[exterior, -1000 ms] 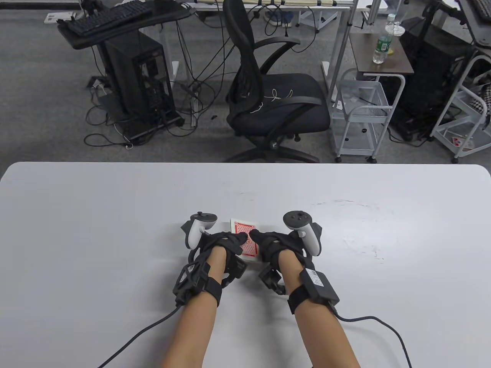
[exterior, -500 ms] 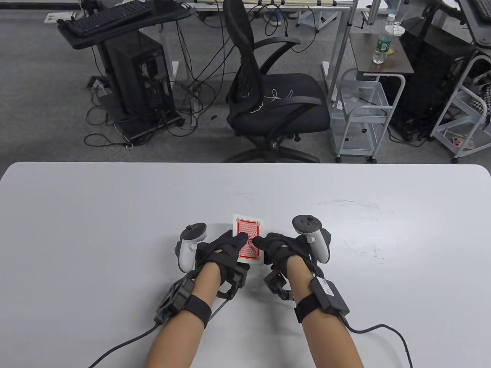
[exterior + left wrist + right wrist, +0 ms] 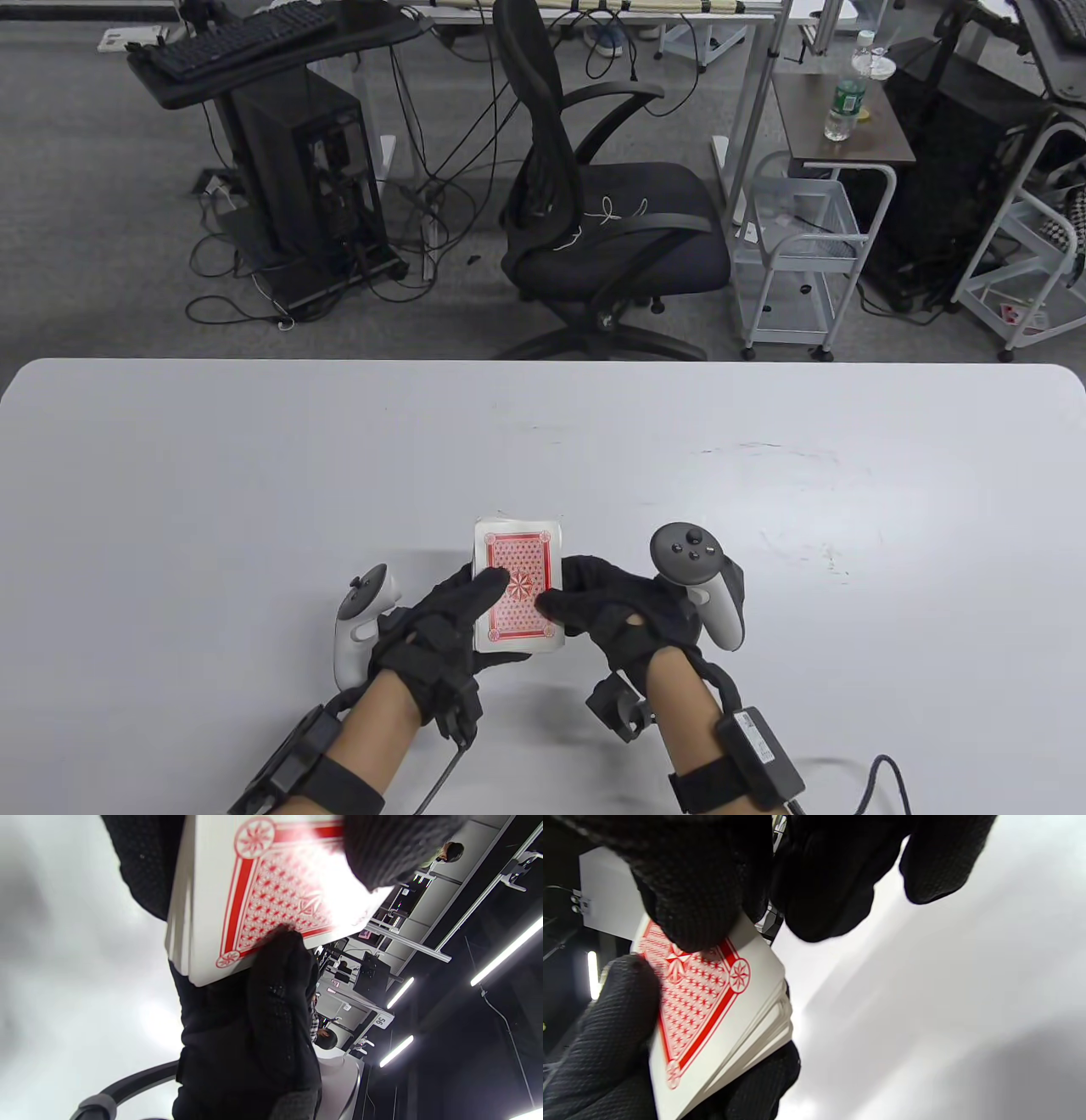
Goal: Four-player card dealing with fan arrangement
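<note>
A deck of red-backed cards (image 3: pixel 519 594) is held face down above the white table (image 3: pixel 254 475), near its front edge. My left hand (image 3: pixel 450 624) cradles the deck from below and from the left, its thumb lying on the top card. My right hand (image 3: pixel 598 607) comes in from the right, thumb pressed on the top card and fingers curled at the deck's right edge. The left wrist view shows the deck (image 3: pixel 254 891) with my left thumb on its back. In the right wrist view my right thumb sits on the deck (image 3: pixel 712 1014) near a corner. No card lies on the table.
Beyond the table's far edge stand a black office chair (image 3: pixel 611 221), a white wire cart (image 3: pixel 797 255) and a computer stand (image 3: pixel 297 170). Glove cables trail off the table's front edge.
Both hands have drawn back toward the front edge, bringing the deck with them. The deck now sits higher in my left hand, with more of its back showing.
</note>
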Available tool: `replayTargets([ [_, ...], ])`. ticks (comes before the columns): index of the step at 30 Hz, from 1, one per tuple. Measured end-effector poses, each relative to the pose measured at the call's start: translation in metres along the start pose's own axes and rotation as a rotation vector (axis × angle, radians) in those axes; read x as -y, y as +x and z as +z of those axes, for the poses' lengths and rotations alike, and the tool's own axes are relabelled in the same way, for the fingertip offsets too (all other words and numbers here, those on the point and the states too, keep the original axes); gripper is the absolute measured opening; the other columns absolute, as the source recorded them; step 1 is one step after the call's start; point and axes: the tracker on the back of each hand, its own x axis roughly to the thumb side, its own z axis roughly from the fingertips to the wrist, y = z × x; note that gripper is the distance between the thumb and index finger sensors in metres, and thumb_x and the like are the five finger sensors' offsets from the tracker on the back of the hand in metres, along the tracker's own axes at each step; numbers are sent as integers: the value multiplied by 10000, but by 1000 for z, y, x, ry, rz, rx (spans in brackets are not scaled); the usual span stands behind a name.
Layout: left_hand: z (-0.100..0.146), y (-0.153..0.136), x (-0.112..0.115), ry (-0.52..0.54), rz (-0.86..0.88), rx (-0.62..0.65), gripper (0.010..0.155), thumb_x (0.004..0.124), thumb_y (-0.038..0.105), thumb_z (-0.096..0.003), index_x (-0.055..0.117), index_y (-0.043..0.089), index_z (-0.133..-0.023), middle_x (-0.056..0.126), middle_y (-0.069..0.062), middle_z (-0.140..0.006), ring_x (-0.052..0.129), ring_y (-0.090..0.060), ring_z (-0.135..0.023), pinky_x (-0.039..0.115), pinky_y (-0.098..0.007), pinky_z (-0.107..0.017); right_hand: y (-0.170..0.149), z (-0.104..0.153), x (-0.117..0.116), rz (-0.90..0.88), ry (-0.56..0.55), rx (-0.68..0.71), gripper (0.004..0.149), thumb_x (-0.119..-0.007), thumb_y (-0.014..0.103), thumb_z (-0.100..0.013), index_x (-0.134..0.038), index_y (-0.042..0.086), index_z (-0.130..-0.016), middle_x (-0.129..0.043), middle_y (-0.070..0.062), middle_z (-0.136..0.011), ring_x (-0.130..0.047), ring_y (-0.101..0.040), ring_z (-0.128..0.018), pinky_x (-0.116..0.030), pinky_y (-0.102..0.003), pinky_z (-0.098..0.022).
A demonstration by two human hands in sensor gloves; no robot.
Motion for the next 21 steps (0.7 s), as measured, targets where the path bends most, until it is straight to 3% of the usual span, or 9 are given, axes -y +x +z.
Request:
replayTargets([
  [3, 0, -20, -8, 8, 64, 12, 569, 803, 499, -531, 613, 275, -1018, 806, 9, -993, 941, -326, -835, 866, -482, -561, -10, -5, -11, -45, 63, 21, 542, -882, 348, -516, -677, 158, -981, -783, -59, -822, -964, -184, -565, -668, -586, -587],
  [5, 0, -27, -12, -3, 151, -33, 574, 808, 497, -529, 620, 264, -1018, 809, 3, -990, 941, -338, -830, 863, -489, -555, -15, -9, -15, -50, 30, 33, 562, -890, 346, -505, -688, 116, -977, -825, -61, -786, -1002, -183, -539, -688, -577, -578],
  [13, 2, -25, -29, 62, 98, -38, 570, 769, 522, -534, 622, 260, -1019, 821, 16, -981, 965, -315, -812, 883, -464, -543, -28, -12, -10, -156, -28, 57, 604, -903, 295, -491, -663, 49, -988, -913, -26, -733, -1035, -201, -491, -681, -583, -569],
  [18, 8, -20, -50, 192, 47, -37, 565, 769, 523, -539, 620, 267, -1020, 819, 18, -983, 962, -313, -813, 881, -460, -546, -25, -19, 14, -70, -152, 52, 650, -859, 276, -526, -550, 42, -1048, -843, -61, -787, -972, -189, -438, -705, -562, -522],
  [21, 10, -20, -62, 242, 56, -51, 565, 769, 521, -540, 619, 264, -1021, 817, 16, -984, 963, -313, -812, 880, -459, -548, -17, -37, 24, 83, -226, 18, 680, -855, 298, -529, -520, 22, -1052, -836, -66, -776, -1002, -153, -398, -748, -534, -494],
])
